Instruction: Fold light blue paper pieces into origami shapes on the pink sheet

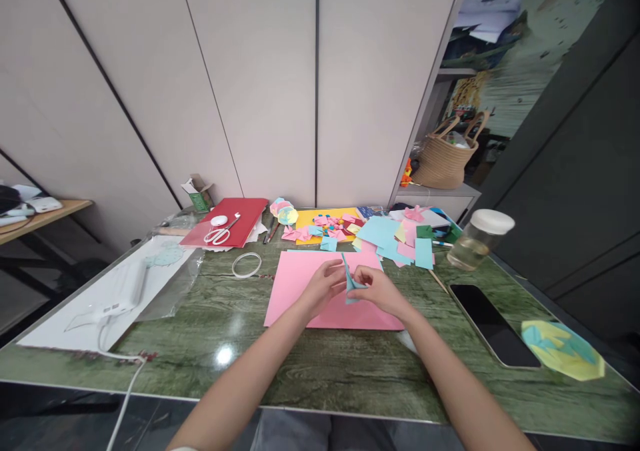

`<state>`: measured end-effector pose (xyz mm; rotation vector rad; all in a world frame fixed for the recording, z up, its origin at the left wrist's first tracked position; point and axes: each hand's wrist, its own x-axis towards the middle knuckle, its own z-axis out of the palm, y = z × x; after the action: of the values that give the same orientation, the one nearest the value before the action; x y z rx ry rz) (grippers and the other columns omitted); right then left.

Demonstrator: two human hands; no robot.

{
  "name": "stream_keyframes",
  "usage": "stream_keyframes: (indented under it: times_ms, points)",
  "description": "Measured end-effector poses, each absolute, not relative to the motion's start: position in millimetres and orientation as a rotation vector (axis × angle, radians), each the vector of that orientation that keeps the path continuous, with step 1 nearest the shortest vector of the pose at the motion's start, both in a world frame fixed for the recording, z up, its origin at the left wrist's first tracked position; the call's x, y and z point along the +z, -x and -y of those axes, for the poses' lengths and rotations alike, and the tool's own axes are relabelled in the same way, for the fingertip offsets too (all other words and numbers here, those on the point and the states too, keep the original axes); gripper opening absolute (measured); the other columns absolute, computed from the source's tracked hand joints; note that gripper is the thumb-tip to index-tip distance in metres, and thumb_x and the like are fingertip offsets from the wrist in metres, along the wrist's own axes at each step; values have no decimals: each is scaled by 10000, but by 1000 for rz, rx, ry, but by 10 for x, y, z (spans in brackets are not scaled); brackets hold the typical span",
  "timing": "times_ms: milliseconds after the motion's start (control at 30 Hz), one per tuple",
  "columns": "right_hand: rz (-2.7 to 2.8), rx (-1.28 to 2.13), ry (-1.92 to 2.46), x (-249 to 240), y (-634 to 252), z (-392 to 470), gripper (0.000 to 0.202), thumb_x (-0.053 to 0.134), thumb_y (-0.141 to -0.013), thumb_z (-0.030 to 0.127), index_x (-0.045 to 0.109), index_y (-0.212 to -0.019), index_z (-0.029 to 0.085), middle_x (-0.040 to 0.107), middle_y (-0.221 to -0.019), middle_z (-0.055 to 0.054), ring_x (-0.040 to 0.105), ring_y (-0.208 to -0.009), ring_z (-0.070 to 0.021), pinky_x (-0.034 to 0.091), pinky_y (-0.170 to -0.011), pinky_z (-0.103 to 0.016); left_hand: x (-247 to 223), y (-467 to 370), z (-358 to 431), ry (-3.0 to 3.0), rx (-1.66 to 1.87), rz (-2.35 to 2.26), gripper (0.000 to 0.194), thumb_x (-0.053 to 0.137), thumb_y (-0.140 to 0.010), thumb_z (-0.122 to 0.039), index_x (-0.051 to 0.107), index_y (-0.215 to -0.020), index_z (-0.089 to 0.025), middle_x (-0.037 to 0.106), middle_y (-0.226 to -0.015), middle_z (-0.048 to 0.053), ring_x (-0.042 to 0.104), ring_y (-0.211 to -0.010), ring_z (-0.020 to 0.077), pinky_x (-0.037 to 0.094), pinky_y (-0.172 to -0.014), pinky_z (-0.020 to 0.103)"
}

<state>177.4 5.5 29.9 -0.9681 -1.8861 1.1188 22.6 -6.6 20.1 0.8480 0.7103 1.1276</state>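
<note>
Over a pink sheet of paper (295, 291), a small light blue piece of folded paper (351, 283) is held up off the table. My right hand (375, 289) pinches it between thumb and fingers, with the other fingers curled. Just to its left is my left hand (326, 287), fingers stretched out and apart, close beside the paper's upright edge. Whether the left fingertips touch the paper, I cannot tell. Part of the folded shape is hidden by the right fingers.
Behind lie loose coloured papers (383, 231) and folded pink pieces (336, 235) on a yellow sheet (304, 219). White scissors (219, 236) rest on a red folder (237, 214). At right are a lidded jar (475, 244), a phone (493, 324) and a yellow-blue paper piece (563, 349).
</note>
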Motion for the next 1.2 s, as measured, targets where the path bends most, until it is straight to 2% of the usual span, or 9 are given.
stream_keyframes:
  times_ms: [100,267,400,533,633,700,900,1033,1200]
  points:
    - [1908,1125,956,279,-1766,-51,340,646,-555,327,333,-545,194,380,-577,56,358,-547,-93,312,-521,-224,234,-224,95,-840,1018,-650,428,526,-723,-406,487,-1073,-162,502,-1128,140,523,-946,212,434,-741,344]
    - [1928,1068,996,270,-1787,-71,287,625,-595,339,384,-561,188,396,-568,54,366,-554,-98,316,-528,-227,306,-199,141,-968,951,-666,649,684,-600,-227,400,-1183,-192,513,-1124,138,532,-929,220,429,-747,354]
    - [1852,1028,1026,285,-1819,-105,203,570,-665,349,457,-613,189,436,-596,40,406,-563,-108,338,-523,-231,280,-145,99,-996,983,-705,521,652,-634,-229,469,-1117,-159,546,-1071,135,534,-923,224,431,-755,367]
    - [1735,1159,966,292,-1850,-125,264,536,-701,346,490,-926,216,543,-780,-7,515,-687,-154,415,-583,-258,241,-68,24,-940,1026,-702,410,619,-661,-225,519,-1049,-140,547,-1082,132,539,-927,233,428,-781,383]
    - [1735,1172,932,306,-1860,-111,543,500,-735,335,289,-1227,246,571,-875,-36,542,-734,-166,436,-635,-286,245,-9,-14,-895,1034,-716,411,621,-648,-200,529,-1043,-140,557,-1077,133,549,-920,240,430,-786,384]
    - [1782,1093,903,323,-1869,-98,569,458,-765,319,229,-1282,256,553,-998,-56,531,-820,-166,425,-705,-299,255,27,-29,-873,1044,-733,433,624,-635,-182,525,-1056,-146,563,-1073,130,557,-910,240,436,-779,379]
    - [1955,955,885,346,-1946,-123,348,359,-748,163,608,-977,246,518,-1096,-22,454,-1011,-196,360,-828,-315,274,95,-60,-859,1049,-733,434,613,-620,-135,537,-1047,-135,607,-990,121,587,-845,219,454,-743,341]
    - [1955,1026,878,338,-1967,-132,365,382,-685,116,633,-918,244,474,-1155,-17,413,-1078,-210,368,-834,-312,268,114,-80,-847,1015,-725,432,606,-615,-128,540,-1042,-123,630,-927,117,597,-808,213,466,-704,321]
    - [1910,999,836,322,-1887,-105,253,619,-602,205,624,-853,233,464,-1137,-45,448,-1033,-211,379,-837,-317,267,107,-71,-849,981,-703,426,595,-615,-115,544,-1038,-112,617,-964,124,597,-809,209,463,-705,313]
